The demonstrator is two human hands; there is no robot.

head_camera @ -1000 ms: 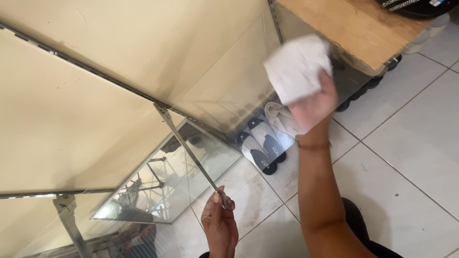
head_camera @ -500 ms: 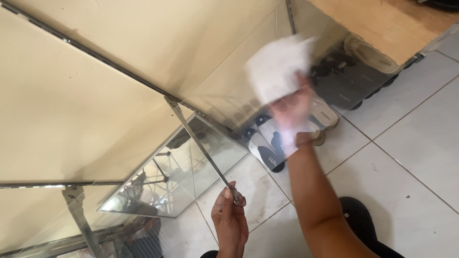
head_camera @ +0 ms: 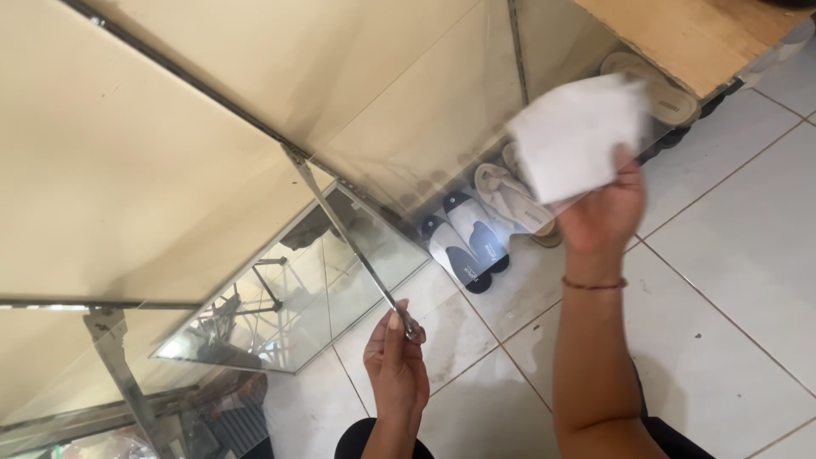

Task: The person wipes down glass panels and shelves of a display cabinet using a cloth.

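The left hand (head_camera: 396,365) is nearest the camera, fingers pinched together on the lower corner of a glass door (head_camera: 399,127), right where its thin metal edge strip (head_camera: 348,238) ends. That strip is the door's long axis as seen here: it runs up and away to the left from the pinch toward the cabinet frame (head_camera: 178,81), so the pane spreads out above and to the right of the left hand.

Further along the same pane, up and right of the strip, the right hand (head_camera: 599,212) presses a white cloth (head_camera: 578,140) flat against the glass, fingers closed around the cloth's lower edge; a thin bracelet sits on that wrist. The right hand is the one on the pane's face, well apart from the left, which only steadies the corner.

The glass is clear but smeared, with dull patches showing near the cloth. Through it, beyond the pane, several sandals (head_camera: 476,229) lie in a row on the white tiled floor (head_camera: 722,280). Farthest off, beyond the cloth, is a wooden board (head_camera: 680,34).
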